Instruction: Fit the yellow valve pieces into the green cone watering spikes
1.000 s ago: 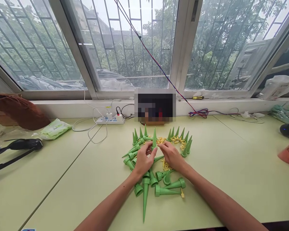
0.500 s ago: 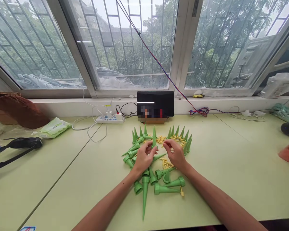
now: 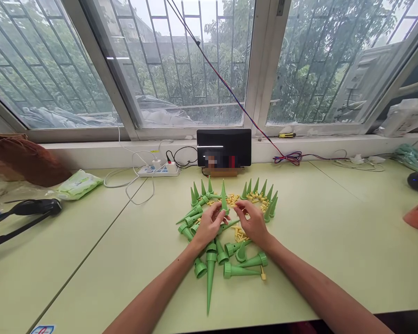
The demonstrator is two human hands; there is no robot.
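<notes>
The green cone is held point up over the far-middle part of the table, its base pinched between the fingers of the left hand. Just to the right, the fingers of the right hand are pressed together on what appears to be a yellow peg. For a clean fit, the base should stay steady while the peg is presented square, with light pressure to avoid bending it.
</notes>
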